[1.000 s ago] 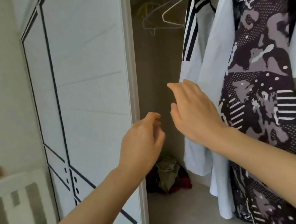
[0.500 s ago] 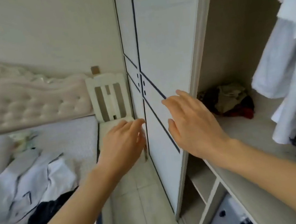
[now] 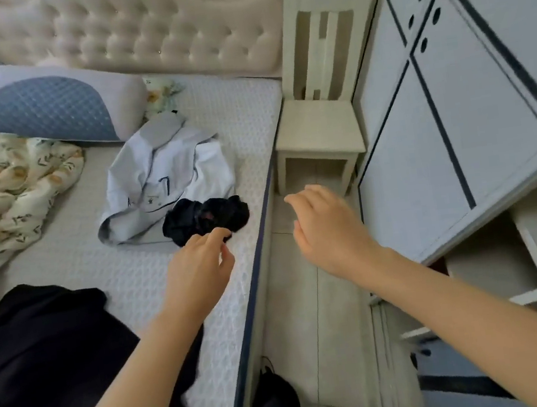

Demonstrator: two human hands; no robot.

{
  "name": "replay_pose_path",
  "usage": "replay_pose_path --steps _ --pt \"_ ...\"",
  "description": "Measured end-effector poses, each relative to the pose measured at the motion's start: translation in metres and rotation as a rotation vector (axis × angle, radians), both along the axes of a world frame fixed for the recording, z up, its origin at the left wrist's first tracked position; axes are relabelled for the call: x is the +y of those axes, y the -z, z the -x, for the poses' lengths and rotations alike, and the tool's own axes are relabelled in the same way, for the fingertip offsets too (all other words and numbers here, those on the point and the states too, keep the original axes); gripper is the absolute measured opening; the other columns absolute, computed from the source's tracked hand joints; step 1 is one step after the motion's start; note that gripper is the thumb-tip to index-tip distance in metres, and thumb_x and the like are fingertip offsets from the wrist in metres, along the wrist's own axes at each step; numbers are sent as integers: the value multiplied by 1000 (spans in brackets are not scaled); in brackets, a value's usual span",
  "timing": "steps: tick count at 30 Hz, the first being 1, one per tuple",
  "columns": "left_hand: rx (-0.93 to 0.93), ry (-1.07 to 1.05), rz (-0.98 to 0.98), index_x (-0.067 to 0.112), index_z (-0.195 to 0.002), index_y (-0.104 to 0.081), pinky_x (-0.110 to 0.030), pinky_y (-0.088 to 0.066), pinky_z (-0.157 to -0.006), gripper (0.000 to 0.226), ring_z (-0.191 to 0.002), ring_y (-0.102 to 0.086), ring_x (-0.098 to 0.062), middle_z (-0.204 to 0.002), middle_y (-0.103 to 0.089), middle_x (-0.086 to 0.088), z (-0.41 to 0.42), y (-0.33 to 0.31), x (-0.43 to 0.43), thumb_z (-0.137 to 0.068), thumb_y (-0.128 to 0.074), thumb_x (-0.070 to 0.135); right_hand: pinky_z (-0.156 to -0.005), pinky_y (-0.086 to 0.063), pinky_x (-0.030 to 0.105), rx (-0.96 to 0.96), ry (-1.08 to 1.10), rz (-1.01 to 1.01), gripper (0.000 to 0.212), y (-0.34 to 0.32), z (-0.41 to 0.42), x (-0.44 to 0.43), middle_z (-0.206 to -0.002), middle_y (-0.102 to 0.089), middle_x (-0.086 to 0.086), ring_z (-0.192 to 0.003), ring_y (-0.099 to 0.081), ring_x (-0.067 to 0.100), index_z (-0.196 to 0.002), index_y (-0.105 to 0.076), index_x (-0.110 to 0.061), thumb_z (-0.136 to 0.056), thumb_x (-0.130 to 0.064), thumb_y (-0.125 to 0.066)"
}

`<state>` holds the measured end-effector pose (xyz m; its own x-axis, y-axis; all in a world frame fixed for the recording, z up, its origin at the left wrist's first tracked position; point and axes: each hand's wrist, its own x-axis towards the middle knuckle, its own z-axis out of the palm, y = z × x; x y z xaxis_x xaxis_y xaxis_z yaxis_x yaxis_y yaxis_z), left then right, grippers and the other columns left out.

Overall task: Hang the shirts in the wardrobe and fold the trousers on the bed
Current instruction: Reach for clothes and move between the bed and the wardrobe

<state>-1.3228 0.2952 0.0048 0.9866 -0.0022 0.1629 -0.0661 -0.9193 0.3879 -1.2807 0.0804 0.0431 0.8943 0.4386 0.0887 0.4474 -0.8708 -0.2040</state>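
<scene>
Loose garments near the right edge of the bed (image 3: 232, 122); both grips empty.

Pale shirt (image 3: 168, 175): crumpled near the bed's right edge below the pillow (image 3: 50, 112); probably light, limp and not slippery, best taken at collar or shoulders for hanging. Small black garment (image 3: 206, 218): bunched against the shirt's near hem, soft; type unclear. Large black garment (image 3: 41, 352): at the near left of the bed, likely heavier; possibly trousers. Left grip (image 3: 200, 270): fingers loosely curled, holding nothing, tips at the small black garment's edge; contact uncertain. Right grip (image 3: 328, 229): fingers apart and relaxed over the floor between bed and wardrobe (image 3: 469, 108).
</scene>
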Motion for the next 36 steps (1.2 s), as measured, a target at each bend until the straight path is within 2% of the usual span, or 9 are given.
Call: replay_pose_path --steps 4,10,13,16,18,22,25,31,36 --pt "156 -133 51 11 -119 -66 -34 -46 -63 25 -76 -58 -20 -86 -67 -4 -9 50 55 -95 -58 13 -105 -28 30 115 -54 48 42 48 -38 51 -138 -47 6 -133 -33 24 -141 -40 -9 -99 -13 -39" --pt "395 -245 77 19 -124 -61 -21 -33 -61 28 -81 -51 -9 -88 -58 11 -51 124 125 -96 -54 18 -97 -41 36 289 -74 149 31 118 -110 107 -125 -55 8 -119 -44 25 -126 -50 -8 -96 -12 -42" --pt "511 -268 91 20 -124 -60 -24 -41 -68 29 -88 -54 -9 -102 -63 9 -81 149 143 -98 -51 20 -96 -43 39 372 -80 207 29 148 -147 126 -123 -56 9 -117 -46 28 -123 -50 -7 -96 -11 -42" --pt "612 -270 111 17 -125 -62 -31 -50 -79 30 -98 -60 -17 -112 -66 2 -118 172 155 -97 -49 18 -92 -44 38 431 -90 267 28 175 -185 143 -123 -56 10 -116 -47 28 -123 -50 -8 -97 -12 -41" --pt "680 -297 131 16 -124 -62 -31 -50 -78 30 -99 -60 -19 -115 -64 1 -142 189 164 -96 -49 17 -91 -44 36 473 -121 296 29 194 -210 156 -125 -55 10 -117 -47 28 -125 -49 -8 -97 -12 -41" --pt "815 -342 221 13 -130 -57 -35 -49 -93 34 -113 -57 -23 -128 -60 -5 -186 235 182 -98 -50 18 -91 -46 38 519 -222 345 25 238 -261 183 -119 -56 9 -111 -48 27 -120 -50 -10 -96 -11 -41" --pt "907 -452 312 11 -133 -55 -32 -47 -94 35 -118 -55 -25 -133 -57 -6 -211 267 189 -99 -52 20 -87 -47 37 551 -289 379 21 270 -299 201 -114 -54 8 -106 -49 27 -117 -49 -11 -98 -14 -41" --pt "953 -760 589 11 -141 -45 -27 -38 -91 44 -126 -52 -25 -142 -52 -6 -255 333 199 -99 -53 23 -89 -47 37 698 -289 397 36 341 -365 229 -127 -48 9 -113 -47 27 -130 -43 -8 -102 -31 -43" --pt "746 -1050 953 11 -145 -36 -28 -40 -91 51 -122 -51 -22 -137 -50 -2 -284 379 211 -98 -56 22 -102 -42 40 795 -159 250 57 393 -408 242 -147 -35 13 -128 -42 32 -148 -27 -7 -101 -32 -48"
